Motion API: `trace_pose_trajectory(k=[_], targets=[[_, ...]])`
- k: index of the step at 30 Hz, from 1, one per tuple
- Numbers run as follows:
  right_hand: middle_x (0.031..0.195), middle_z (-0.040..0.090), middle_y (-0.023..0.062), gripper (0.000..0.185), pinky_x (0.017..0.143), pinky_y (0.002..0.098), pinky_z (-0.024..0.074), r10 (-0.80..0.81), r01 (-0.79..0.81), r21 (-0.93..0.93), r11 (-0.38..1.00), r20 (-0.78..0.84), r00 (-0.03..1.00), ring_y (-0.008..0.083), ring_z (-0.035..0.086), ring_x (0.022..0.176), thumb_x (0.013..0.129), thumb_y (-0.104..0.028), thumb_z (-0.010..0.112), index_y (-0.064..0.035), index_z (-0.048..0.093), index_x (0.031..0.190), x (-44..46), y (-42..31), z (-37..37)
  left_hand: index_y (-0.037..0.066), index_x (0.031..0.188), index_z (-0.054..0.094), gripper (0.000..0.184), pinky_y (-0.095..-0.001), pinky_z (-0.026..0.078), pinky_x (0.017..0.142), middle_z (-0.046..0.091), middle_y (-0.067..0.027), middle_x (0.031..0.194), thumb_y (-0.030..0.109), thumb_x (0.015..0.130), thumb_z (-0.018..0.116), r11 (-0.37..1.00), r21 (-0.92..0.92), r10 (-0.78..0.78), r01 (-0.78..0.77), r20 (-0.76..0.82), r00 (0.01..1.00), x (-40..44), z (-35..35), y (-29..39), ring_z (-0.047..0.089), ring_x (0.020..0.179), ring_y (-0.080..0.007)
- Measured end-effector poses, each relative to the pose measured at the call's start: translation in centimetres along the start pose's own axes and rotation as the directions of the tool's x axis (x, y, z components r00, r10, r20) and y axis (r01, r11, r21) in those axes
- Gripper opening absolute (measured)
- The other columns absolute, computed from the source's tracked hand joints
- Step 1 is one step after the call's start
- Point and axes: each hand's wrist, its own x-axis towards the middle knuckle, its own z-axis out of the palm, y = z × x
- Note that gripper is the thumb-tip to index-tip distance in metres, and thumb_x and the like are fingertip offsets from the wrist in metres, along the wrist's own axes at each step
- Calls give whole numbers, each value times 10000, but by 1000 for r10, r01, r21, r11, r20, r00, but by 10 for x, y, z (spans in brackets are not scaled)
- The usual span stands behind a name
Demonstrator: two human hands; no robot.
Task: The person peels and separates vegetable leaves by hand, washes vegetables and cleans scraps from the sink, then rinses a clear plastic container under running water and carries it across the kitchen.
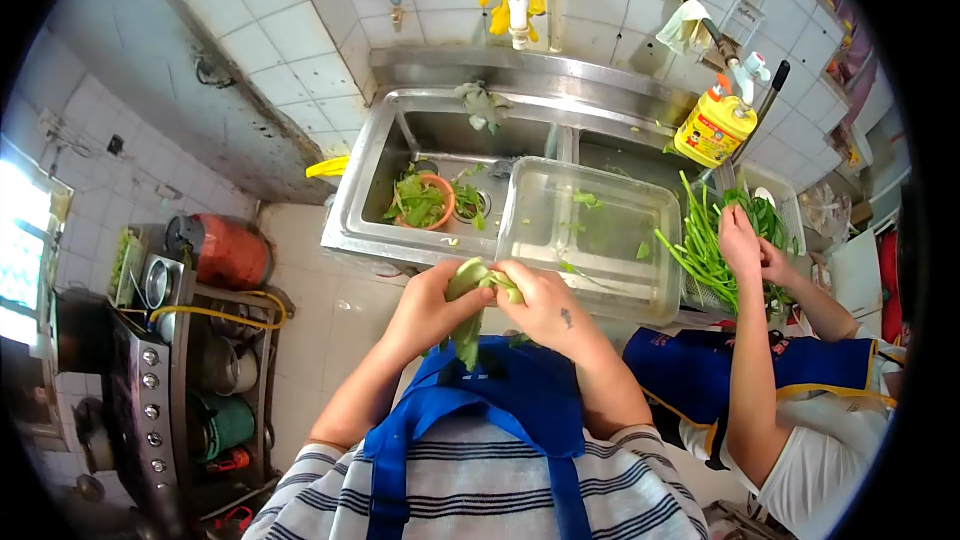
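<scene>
Between my two hands, in front of the blue apron, is a pale green leafy vegetable (pixel 466 332), its leaf hanging down. My left hand (pixel 432 308) is closed round its stem from the left. From the right, my right hand (pixel 540 306) grips the upper stem, with the fingertips of both hands close together. Just beyond my hands stands a clear plastic tub (pixel 655 295) with a few leaf scraps in it, resting across the sink (pixel 345 220). An orange bowl (pixel 446 202) of green leaves sits in the left basin.
A co-worker at the right holds long green stems (pixel 700 245) over a basket. A yellow bottle (pixel 715 130) stands behind the tub. The tap (pixel 517 5) has a yellow glove behind it. A stove (pixel 145 410) and a red gas cylinder (pixel 235 250) are at the left.
</scene>
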Motion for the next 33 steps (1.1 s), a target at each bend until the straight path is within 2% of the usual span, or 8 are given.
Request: trace_pose_trajectory(k=[7, 10, 11, 17, 22, 27, 30, 33], targets=[[730, 576, 172, 175, 565, 357, 437, 11, -31, -158, 987, -129, 992, 329, 572, 668, 771, -92, 533, -24, 527, 933, 15, 14, -16, -3, 868, 590, 262, -335, 438, 566, 577, -167, 662, 232, 753, 590, 973, 181, 112, -144, 174, 978, 43, 3, 4, 568, 587, -255], [732, 577, 174, 178, 566, 359, 441, 19, -62, -158, 985, -262, 965, 337, 570, 666, 760, -71, 538, -25, 523, 931, 21, 9, -11, -15, 882, 584, 227, -265, 438, 547, 592, -83, 650, 181, 767, 576, 973, 194, 85, -125, 200, 976, 58, 1, 5, 543, 590, -108], [731, 579, 170, 196, 570, 378, 445, 23, -78, -182, 980, -286, 958, 338, 571, 668, 753, -89, 550, -39, 515, 939, 24, 8, -8, -12, 881, 582, 260, -330, 435, 572, 575, -172, 670, 217, 758, 560, 982, 173, 39, -71, 184, 982, 60, 0, 10, 567, 600, -240], [689, 572, 176, 214, 564, 398, 443, 121, -180, -187, 966, -292, 949, 343, 567, 662, 758, -122, 551, -38, 526, 954, 35, 7, -11, -6, 939, 571, 266, -302, 435, 601, 585, -120, 692, 213, 790, 543, 995, -9, 99, -101, 282, 954, 84, -8, -4, 549, 629, -160], [640, 552, 150, 216, 522, 327, 417, 126, -128, 4, 992, -177, 976, 244, 543, 562, 778, -147, 553, -5, 551, 942, 40, 9, -17, -3, 951, 572, 255, -273, 430, 619, 581, -60, 693, 216, 830, 526, 991, -29, 131, -132, 451, 883, 95, -27, -9, 513, 643, -107], [655, 554, 57, 187, 525, 249, 405, 236, -229, 133, 964, -33, 971, 108, 489, 562, 783, -108, 565, 6, 567, 931, 45, 5, -19, 36, 890, 584, 177, -171, 363, 548, 538, 35, 705, 197, 847, 526, 947, -236, 13, 219, 707, 707, 103, -46, -6, 437, 610, -15], [651, 524, 7, 184, 497, 223, 380, 259, -255, 204, 945, 8, 966, 65, 446, 555, 793, -114, 570, 19, 571, 920, 49, 3, -19, 42, 886, 572, 173, -171, 339, 492, 523, 34, 676, 204, 845, 526, 907, -279, -5, 314, 740, 673, 107, -54, -11, 421, 548, -25], [614, 485, 4, 180, 459, 210, 340, 288, -291, 527, 799, 91, 953, 58, 413, 515, 800, -123, 567, 21, 577, 907, 51, 4, -19, 35, 895, 575, 198, -172, 341, 518, 492, 36, 624, 216, 849, 511, 865, -349, -13, 361, 703, 711, 107, -61, -8, 420, 558, -31]])
